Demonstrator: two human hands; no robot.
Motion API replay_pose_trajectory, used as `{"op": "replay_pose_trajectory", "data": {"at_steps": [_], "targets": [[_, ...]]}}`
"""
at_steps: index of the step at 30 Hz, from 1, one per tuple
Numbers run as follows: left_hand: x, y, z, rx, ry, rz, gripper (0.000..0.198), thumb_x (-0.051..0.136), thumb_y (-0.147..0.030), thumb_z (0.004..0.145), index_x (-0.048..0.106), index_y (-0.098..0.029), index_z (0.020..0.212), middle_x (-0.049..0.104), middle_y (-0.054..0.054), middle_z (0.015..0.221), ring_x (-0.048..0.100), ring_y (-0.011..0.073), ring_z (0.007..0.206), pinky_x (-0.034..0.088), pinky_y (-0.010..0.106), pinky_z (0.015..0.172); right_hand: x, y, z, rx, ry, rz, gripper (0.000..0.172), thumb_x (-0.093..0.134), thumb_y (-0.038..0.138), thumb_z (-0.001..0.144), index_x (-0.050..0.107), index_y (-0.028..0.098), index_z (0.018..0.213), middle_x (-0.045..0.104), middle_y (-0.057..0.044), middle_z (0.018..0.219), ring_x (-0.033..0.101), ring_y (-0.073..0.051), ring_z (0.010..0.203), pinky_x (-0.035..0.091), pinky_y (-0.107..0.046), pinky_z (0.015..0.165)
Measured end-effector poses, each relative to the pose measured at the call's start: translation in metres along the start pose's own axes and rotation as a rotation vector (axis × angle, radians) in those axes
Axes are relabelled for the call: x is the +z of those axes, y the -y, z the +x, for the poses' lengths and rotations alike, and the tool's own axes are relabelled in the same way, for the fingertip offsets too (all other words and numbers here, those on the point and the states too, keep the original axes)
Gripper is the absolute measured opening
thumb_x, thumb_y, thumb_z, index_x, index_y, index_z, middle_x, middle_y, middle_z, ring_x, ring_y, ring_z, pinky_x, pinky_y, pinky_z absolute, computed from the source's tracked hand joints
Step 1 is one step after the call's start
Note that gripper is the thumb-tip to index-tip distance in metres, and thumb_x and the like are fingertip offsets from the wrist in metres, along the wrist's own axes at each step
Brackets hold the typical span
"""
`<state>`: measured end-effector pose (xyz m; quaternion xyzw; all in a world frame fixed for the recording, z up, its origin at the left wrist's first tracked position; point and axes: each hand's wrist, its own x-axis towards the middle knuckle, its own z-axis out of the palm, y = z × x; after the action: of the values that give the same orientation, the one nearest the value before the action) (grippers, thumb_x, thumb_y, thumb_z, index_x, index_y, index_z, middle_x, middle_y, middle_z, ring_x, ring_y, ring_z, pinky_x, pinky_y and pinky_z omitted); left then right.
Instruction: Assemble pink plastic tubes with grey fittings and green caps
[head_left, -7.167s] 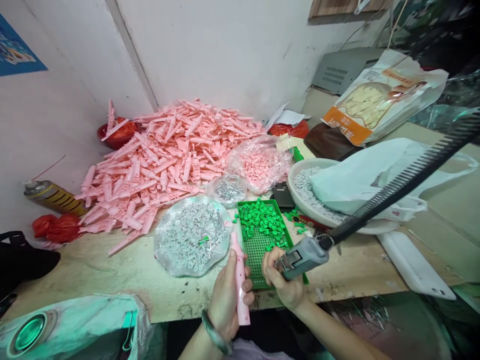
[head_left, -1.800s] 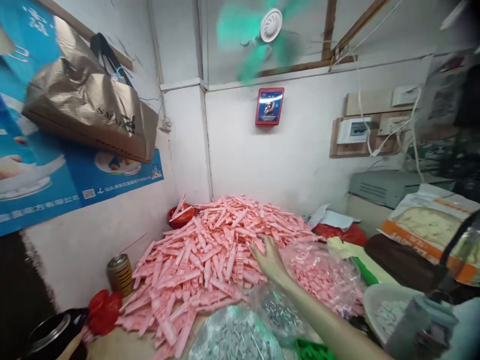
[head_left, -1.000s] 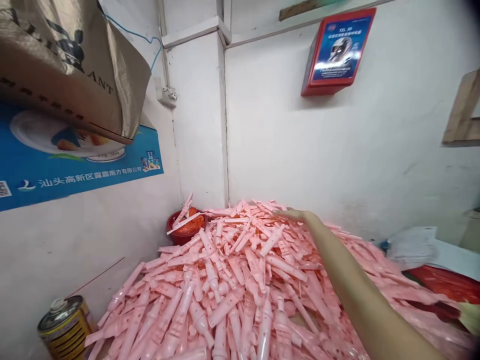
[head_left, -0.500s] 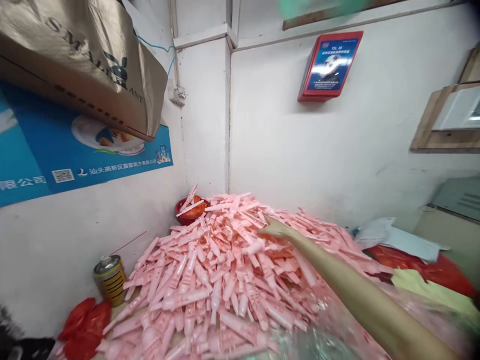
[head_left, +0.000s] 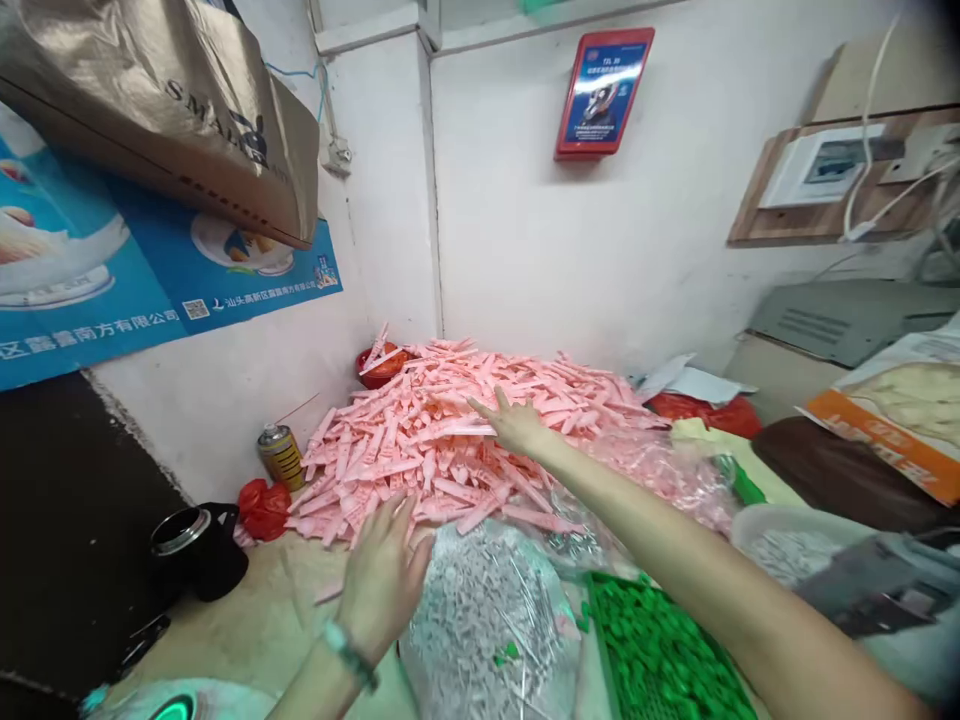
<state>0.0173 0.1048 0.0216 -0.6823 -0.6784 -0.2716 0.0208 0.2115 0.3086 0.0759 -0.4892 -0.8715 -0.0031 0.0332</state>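
Observation:
A large heap of long pink plastic pieces (head_left: 397,450) fills the back of the table against the wall. My right hand (head_left: 517,422) reaches over the upper part of this heap, its fingers spread and pointing left, with nothing visibly gripped. Whether its fingertips touch the pieces I cannot tell. My left hand (head_left: 386,570), wearing a bracelet, is at the heap's front edge with fingers apart and nothing in it. Right beside it lies a clear plastic bag (head_left: 480,610) of small pale parts, thin metal rods and a few green bits.
A green tray (head_left: 667,650) of small green parts sits front right, near a white tub (head_left: 787,540) of pale parts. To the left stand a black mug (head_left: 199,560), a red plastic bag (head_left: 264,510) and a spray can (head_left: 280,457). A red bowl (head_left: 382,370) touches the heap's back.
The view has tilted down and swung right, bringing the front of the table into sight. My left hand has come into view. My right hand remains over the pink heap, fingers now more spread.

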Motion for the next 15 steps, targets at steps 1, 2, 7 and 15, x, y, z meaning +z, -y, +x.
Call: {"op": "replay_pose_trajectory", "data": {"at_steps": [1,2,7,15], "targets": [[0.004,-0.019,0.014,0.023,-0.003,-0.045,0.047,0.046,-0.030,0.089,0.051,-0.016,0.134,0.054,0.016,0.139,0.048,0.0312,0.129,0.039,0.048,0.106,-0.001,0.004,-0.011,-0.036,-0.005,-0.024,0.069,0.057,0.028,0.090,0.025,0.038,0.150,0.022,-0.019,0.157,0.055,-0.040,0.120,0.021,-0.066,0.105],[0.009,-0.036,0.026,0.018,0.030,-0.086,0.051,0.049,-0.023,0.086,0.048,-0.014,0.136,0.048,0.018,0.144,0.044,0.0328,0.132,0.035,0.049,0.108,-0.002,0.009,-0.023,-0.077,-0.009,-0.043,0.066,0.054,0.023,0.091,0.027,0.039,0.150,0.027,-0.017,0.155,0.056,-0.038,0.119,0.022,-0.061,0.107],[0.040,-0.071,0.060,-0.121,0.259,-0.231,0.039,0.056,-0.016,0.081,0.058,-0.012,0.119,0.067,0.021,0.110,0.057,0.0353,0.115,0.041,0.049,0.098,0.005,0.023,-0.079,-0.233,-0.071,-0.075,0.067,0.056,0.021,0.090,0.029,0.030,0.151,0.050,-0.015,0.140,0.047,-0.033,0.128,0.025,-0.047,0.110],[0.064,-0.110,-0.056,-0.505,0.414,-0.678,0.034,0.053,-0.045,0.086,0.058,-0.015,0.100,0.069,0.007,0.079,0.062,0.0147,0.062,0.046,0.024,0.057,0.116,-0.059,-0.144,0.373,0.050,0.190,0.018,0.060,0.026,0.079,0.066,0.023,0.062,0.068,-0.018,0.073,0.066,-0.034,0.071,0.046,-0.046,0.066]]}}
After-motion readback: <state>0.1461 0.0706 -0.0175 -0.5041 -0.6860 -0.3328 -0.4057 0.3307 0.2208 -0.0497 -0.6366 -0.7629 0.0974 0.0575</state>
